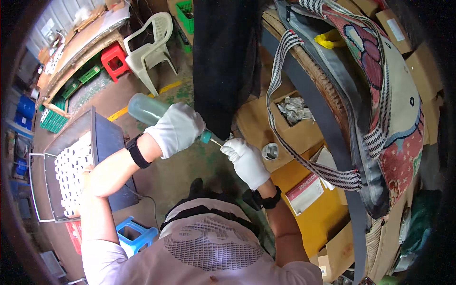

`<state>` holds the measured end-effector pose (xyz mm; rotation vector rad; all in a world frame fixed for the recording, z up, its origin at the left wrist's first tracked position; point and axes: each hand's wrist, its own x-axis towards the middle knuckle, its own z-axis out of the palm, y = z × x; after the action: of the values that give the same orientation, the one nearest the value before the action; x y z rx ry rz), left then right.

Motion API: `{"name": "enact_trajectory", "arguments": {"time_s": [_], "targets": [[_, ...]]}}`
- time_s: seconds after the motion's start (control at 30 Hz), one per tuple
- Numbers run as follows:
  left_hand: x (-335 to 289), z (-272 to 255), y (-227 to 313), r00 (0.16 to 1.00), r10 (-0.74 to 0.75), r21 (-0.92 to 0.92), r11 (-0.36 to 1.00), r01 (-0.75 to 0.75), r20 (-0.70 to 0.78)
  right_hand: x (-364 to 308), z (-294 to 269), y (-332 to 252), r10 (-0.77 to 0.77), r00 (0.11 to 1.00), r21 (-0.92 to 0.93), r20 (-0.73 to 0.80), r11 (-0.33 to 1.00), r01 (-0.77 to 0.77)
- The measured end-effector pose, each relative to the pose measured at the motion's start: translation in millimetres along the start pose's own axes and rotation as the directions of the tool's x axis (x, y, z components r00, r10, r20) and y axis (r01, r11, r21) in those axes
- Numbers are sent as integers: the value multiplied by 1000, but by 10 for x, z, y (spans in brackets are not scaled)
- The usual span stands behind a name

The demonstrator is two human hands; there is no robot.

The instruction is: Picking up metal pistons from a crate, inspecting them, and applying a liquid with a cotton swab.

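left hand [176, 128]: wrapped round my greenish bottle [144, 109] | right hand [245, 162]: by the nozzle [215, 141], fingers bunched, can't tell if gripping tbh

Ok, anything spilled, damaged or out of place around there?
No spill or damage shows around the green bottle, tilted in the left hand. The striped strap looks untidy: it loops loose from the gaping patterned bag, to the right of the right hand.
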<state>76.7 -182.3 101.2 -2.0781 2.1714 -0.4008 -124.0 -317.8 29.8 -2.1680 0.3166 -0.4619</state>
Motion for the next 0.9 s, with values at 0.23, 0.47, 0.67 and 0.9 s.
{"name": "enact_trajectory", "arguments": {"time_s": [0.23,0.47,0.67,0.9], "targets": [[97,-117,-5,1000,8,42,999,-9,19,44,-18,-12,-38,996,124,-83,991,49],[154,-120,2,999,35,68,997,-37,30,27,-32,18,40,999,19,6,999,-40],[189,-99,5,998,41,54,998,-43,43,13,-22,70,1,1000,21,-17,1000,0],[204,-113,13,998,39,51,998,-41,42,18,-61,16,35,999,27,3,999,-35]]}}
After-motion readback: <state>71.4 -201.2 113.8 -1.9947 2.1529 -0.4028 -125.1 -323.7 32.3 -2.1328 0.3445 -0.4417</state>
